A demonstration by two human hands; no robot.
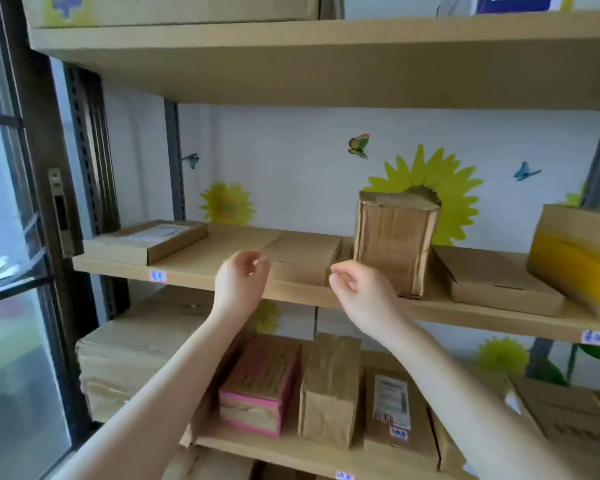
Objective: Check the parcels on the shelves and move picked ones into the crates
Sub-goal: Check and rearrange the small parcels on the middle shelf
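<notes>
the left hand (241,284) and right hand (359,289) are hovering empty, fingers loosely curled, gripping nothing. the flat parcel (303,254) is lying on the middle shelf (194,263), just beyond and between them, each hand flanking one front corner, neither clearly nearer

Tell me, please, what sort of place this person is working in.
Most likely a parcel storeroom or pickup point: open shelves hold cardboard parcels such as the upright brown parcel, handwritten tags mark the shelf edges, and a printed shipping label shows on a lower one.
</notes>
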